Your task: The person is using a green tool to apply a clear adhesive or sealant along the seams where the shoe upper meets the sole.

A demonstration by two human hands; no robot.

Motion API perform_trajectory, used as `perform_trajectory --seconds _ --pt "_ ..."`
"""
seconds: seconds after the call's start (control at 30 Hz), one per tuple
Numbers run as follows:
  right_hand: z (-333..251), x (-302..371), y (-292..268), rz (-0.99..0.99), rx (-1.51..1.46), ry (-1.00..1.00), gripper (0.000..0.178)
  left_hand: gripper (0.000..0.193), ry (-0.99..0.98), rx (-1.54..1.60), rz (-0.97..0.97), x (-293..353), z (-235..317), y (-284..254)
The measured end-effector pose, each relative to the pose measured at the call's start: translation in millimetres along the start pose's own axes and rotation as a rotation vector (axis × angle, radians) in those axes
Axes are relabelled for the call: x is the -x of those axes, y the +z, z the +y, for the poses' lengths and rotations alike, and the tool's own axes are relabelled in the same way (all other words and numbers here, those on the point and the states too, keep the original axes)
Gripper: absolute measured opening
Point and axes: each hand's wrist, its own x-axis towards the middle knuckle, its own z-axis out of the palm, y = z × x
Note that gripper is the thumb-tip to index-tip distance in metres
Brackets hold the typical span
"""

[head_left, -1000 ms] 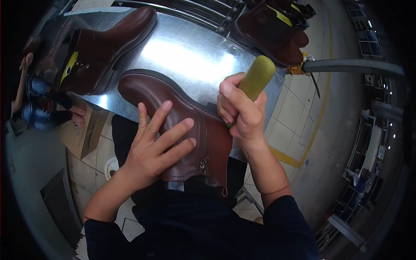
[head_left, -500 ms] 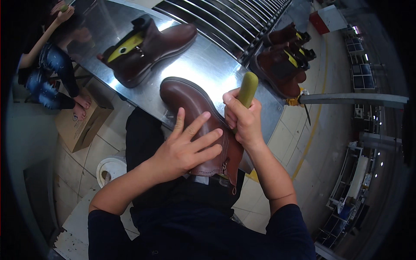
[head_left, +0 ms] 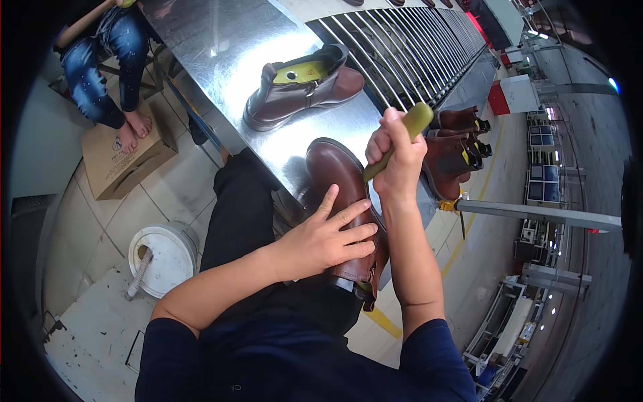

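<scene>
A brown leather ankle boot [head_left: 333, 165] rests across my lap against the table edge, its toe pointing away from me. Spread over its upper lies my left hand [head_left: 329, 240], fingers apart and flat on the leather. My right hand [head_left: 400, 157] is closed round an olive-green bar [head_left: 418, 119] with a rounded end. The bar's lower tip reaches the boot's right edge; I cannot tell whether it touches. Beyond them, a second brown boot [head_left: 284, 100] with a yellow-green lining lies on its side on the metal table [head_left: 231, 50].
A roller conveyor [head_left: 395, 57] runs off behind the table. Several brown boots [head_left: 445, 161] stand at its right, by a metal rail [head_left: 536, 211]. At left are a lidded white bucket [head_left: 167, 264], a cardboard box [head_left: 120, 164] and a seated co-worker's legs [head_left: 100, 74].
The view has shifted, so the table and boots sit farther right. My right hand has moved from beside the boot's shaft toward its toe, and the bar tilts more. My left hand stays spread.
</scene>
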Motion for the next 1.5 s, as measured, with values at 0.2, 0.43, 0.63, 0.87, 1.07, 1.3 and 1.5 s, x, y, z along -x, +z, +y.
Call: perform_trajectory --seconds 0.2,0.43,0.63,0.87,1.07,1.3,1.5 --pt "10.0 -21.1 9.1 -0.126 -0.226 -0.042 0.027 0.038 -0.011 -0.052 -0.010 -6.1 2.4 -3.5" --pt "-41.4 -11.2 -79.1 -0.058 -0.273 -0.280 0.026 0.056 0.048 -0.112 -0.033 -39.3 -7.9 -12.8" --pt "-65.7 67.7 -197.1 0.264 -0.262 -0.455 0.027 0.044 -0.212 -0.141 -0.124 -101.7 -23.9 -10.1" --pt "23.8 134.4 -215.0 0.575 -0.281 -0.353 0.052 0.053 -0.835 0.719 0.479 -82.4 -32.8 47.6" --pt "32.2 88.8 -182.8 0.416 -0.265 -0.450 0.059 0.050 -0.704 1.082 0.560 -56.0 -42.1 73.0" --pt "28.2 3.5 -138.7 0.281 -0.364 -0.492 0.047 0.050 -0.625 0.801 0.633 -51.4 -41.6 84.5" --pt "40.4 -22.5 -124.9 0.377 -0.368 -0.393 0.041 0.048 -0.598 0.795 0.641 -50.4 -42.7 87.5"
